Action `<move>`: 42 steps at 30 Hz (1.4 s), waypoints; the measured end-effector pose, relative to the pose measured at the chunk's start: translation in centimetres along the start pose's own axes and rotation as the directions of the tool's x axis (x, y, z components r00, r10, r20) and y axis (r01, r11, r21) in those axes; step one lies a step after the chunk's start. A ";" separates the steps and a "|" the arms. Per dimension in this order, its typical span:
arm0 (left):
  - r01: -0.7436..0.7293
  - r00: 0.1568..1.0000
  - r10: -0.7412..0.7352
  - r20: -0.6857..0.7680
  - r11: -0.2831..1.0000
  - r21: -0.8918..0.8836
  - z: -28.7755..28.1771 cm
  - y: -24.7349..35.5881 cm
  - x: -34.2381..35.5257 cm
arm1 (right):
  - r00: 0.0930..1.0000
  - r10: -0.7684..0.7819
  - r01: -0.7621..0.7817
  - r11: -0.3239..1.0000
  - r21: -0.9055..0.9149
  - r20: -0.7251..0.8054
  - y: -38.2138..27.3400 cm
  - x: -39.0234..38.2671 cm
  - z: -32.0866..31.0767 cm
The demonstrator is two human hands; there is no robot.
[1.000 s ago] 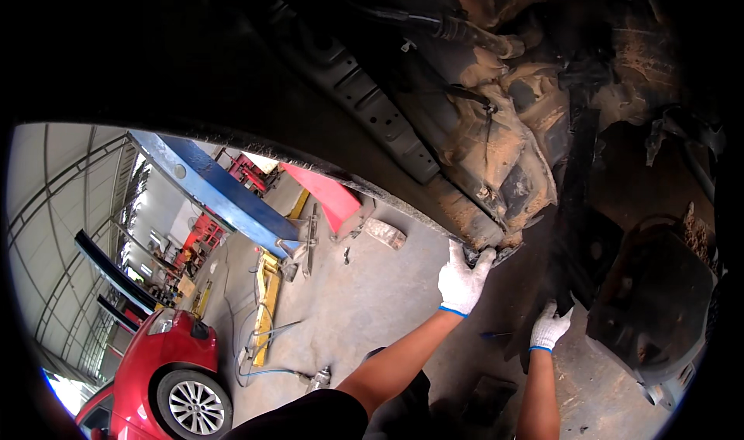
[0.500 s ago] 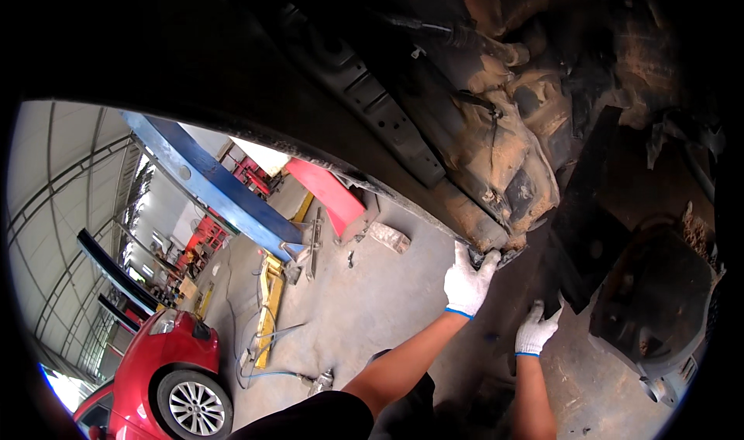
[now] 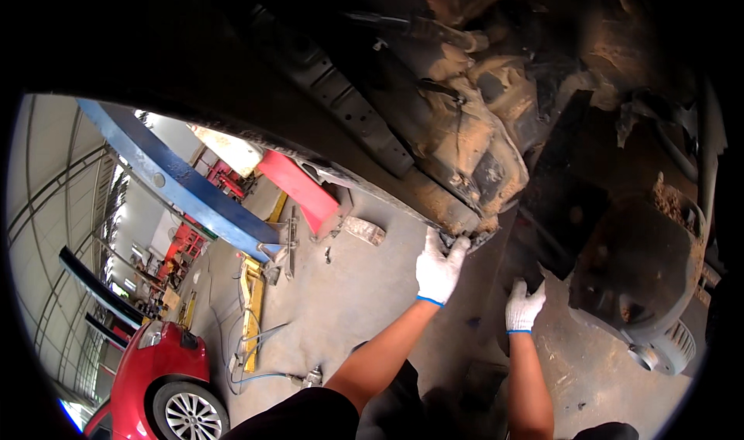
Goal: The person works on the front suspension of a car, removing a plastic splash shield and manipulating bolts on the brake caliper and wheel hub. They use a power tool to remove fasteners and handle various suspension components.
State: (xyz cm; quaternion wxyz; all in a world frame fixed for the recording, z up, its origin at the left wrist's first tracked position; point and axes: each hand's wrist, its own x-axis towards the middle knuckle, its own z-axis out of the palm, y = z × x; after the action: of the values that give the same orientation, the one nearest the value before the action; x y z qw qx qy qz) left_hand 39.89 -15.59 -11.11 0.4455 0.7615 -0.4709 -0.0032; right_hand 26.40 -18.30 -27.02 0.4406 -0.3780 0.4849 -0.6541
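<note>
With 12 at the top of my view, my left grip (image 3: 439,273), in a white knitted glove with a blue cuff edge, is closed on the lower end of a long dark metal sill (image 3: 443,200). My fingers straddle its ragged corner, and the sill runs from there up toward 11 o'clock. At 1 o'clock from that hand, behind the sill's end, is a crumpled metal panel coated in tan dirt (image 3: 490,157).

My right grip (image 3: 525,308), gloved to match, is at 4 o'clock from the left, thumb and fingers apart and pointing up. Its fingertips are at the lower edge of a black sheet-like part (image 3: 564,207) that stretches away at 12 to 1 o'clock; in the shadow I cannot tell whether they hold it. At 2 o'clock from the right hand sits a bulky rounded black cover (image 3: 639,266), and at 3 to 4 a grey ribbed part (image 3: 682,348).

Out on the grey concrete floor (image 3: 349,300), at 10 o'clock from my left hand, are a worn whitish block (image 3: 364,231), a sloping red metal piece (image 3: 298,188) and a tall blue steel post (image 3: 178,180). A yellow metal bar (image 3: 251,312) lies at 9, a glossy red car (image 3: 163,362) at 8.
</note>
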 end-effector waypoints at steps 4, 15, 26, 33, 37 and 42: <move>0.002 1.000 -0.006 -0.017 0.985 -0.175 -0.1 -0.4 -0.3 | 0.983 0.182 -0.180 0.967 0.181 0.001 2.2 0.7 0.0; 0.125 0.987 -0.162 -0.014 0.815 -0.566 0.2 -3.5 1.1 | 0.997 -0.045 0.034 0.988 -0.151 -0.066 2.7 -0.9 -0.6; 0.427 0.859 -0.490 0.149 0.526 -0.736 0.9 -4.1 5.3 | 0.965 0.259 -0.242 0.938 -0.250 0.037 5.4 -0.2 -2.0; 0.401 0.840 -0.531 0.114 0.464 -0.790 2.6 -4.7 6.6 | 0.923 0.383 -0.367 0.903 -0.223 0.031 11.7 0.4 -3.6; 0.347 0.869 -0.493 0.045 0.542 -0.765 2.4 -4.6 6.0 | 0.903 0.429 -0.372 0.802 -0.468 0.016 11.6 0.3 -4.3; 0.107 0.946 -0.314 -0.085 0.546 -0.831 3.1 -6.9 6.3 | 0.855 0.518 -0.393 0.636 -0.664 -0.009 10.9 -0.5 -3.8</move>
State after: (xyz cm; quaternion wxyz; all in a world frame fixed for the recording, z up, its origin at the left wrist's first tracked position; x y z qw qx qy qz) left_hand 47.03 -21.17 -15.10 0.7920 0.5160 -0.2671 -0.1877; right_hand 25.37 -18.20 -38.56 0.4767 -0.4286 0.7162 -0.2761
